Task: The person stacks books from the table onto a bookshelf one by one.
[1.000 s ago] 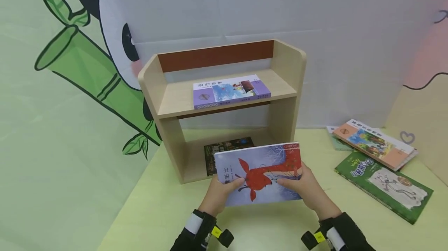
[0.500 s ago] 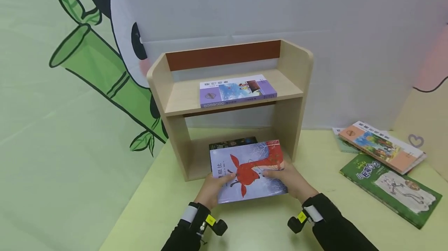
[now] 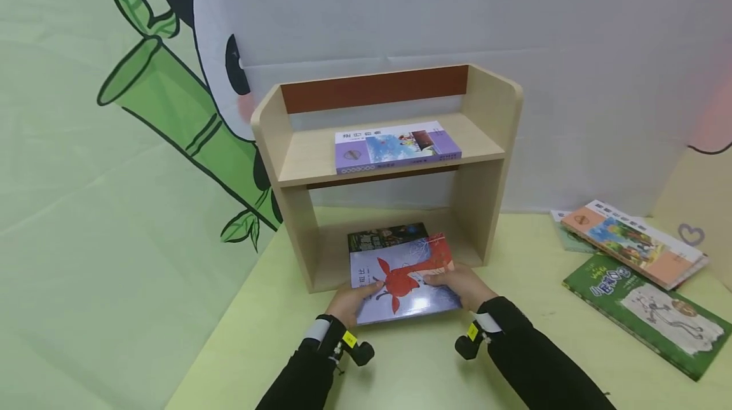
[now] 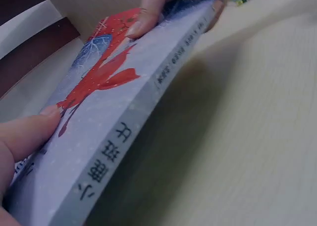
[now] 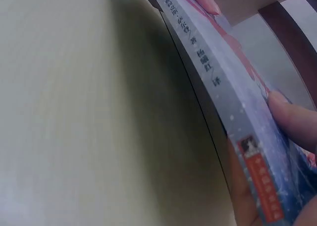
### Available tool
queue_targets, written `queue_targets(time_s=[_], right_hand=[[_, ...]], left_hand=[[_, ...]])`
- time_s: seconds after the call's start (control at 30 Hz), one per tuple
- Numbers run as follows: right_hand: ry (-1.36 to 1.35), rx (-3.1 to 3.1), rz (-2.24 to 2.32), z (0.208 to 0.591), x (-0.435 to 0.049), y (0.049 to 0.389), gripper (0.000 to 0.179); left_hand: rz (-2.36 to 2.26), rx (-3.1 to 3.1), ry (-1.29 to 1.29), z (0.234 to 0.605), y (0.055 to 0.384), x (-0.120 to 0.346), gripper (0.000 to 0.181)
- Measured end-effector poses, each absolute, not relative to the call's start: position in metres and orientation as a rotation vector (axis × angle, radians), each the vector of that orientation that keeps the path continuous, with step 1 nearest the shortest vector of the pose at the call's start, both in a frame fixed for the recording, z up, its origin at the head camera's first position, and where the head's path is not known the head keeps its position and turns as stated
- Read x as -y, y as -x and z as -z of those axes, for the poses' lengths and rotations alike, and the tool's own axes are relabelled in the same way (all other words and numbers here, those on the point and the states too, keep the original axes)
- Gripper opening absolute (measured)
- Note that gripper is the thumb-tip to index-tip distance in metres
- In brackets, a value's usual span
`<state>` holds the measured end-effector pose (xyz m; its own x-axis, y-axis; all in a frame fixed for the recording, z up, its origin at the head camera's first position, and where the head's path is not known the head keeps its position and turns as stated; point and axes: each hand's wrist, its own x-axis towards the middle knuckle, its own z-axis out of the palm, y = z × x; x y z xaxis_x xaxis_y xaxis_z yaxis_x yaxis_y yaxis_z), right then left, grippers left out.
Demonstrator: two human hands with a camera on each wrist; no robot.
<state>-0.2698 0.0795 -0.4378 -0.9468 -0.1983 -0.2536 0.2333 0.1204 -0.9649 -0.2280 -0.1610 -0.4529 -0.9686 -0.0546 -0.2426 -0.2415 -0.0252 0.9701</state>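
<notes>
A pale blue picture book (image 3: pixel 408 299) with a red deer-like animal on its cover is held between both hands at the front of the shelf's lower level. My left hand (image 3: pixel 347 303) grips its left edge, thumb on the cover. On the right edge my right hand (image 3: pixel 464 286) grips likewise, thumb on top. The book's far part overlaps a dark book (image 3: pixel 389 237) lying on the lower level. In the left wrist view the spine (image 4: pixel 119 146) faces the person, with shadow on the table below it; the right wrist view shows fingers (image 5: pixel 240 186) beneath the book.
The two-level wooden shelf (image 3: pixel 492 206) stands against a grey backdrop. A purple book (image 3: pixel 397 148) lies on its upper level. To the right on the table (image 3: pixel 532 334) are an orange book (image 3: pixel 631 241), a green book (image 3: pixel 646 311) and a partly covered pale green book (image 3: pixel 572 239).
Both hands have carried the picture book forward and lower, into the shelf's lower opening over the dark book. The head view has shifted slightly, so the scene sits further right.
</notes>
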Motion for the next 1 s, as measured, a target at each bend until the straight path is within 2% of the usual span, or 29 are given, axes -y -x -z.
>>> queue_targets(time_s=[0.17, 0.4, 0.53, 0.8, 1.0], right_hand=[[-0.123, -2.204, 1.855, 0.427, -0.069, 0.287, 0.06], [0.03, -2.738, 1.661, 0.417, -0.06, 0.304, 0.046], [0.125, -2.97, 1.506, 0.413, -0.054, 0.308, 0.044], [0.199, -3.098, 1.479, 0.428, -0.037, 0.318, 0.037], [0.27, -3.127, 1.519, 0.441, -0.033, 0.323, 0.043]], left_hand=[[-2.048, -2.346, 0.475, 0.445, 0.248, 0.157, 0.051], [-1.782, -2.834, 0.511, 0.437, 0.274, 0.154, 0.047], [-1.758, -2.93, 0.53, 0.438, 0.284, 0.153, 0.05], [-1.588, -3.098, 0.649, 0.441, 0.294, 0.155, 0.059], [-1.377, -3.193, 0.767, 0.45, 0.301, 0.157, 0.063]])
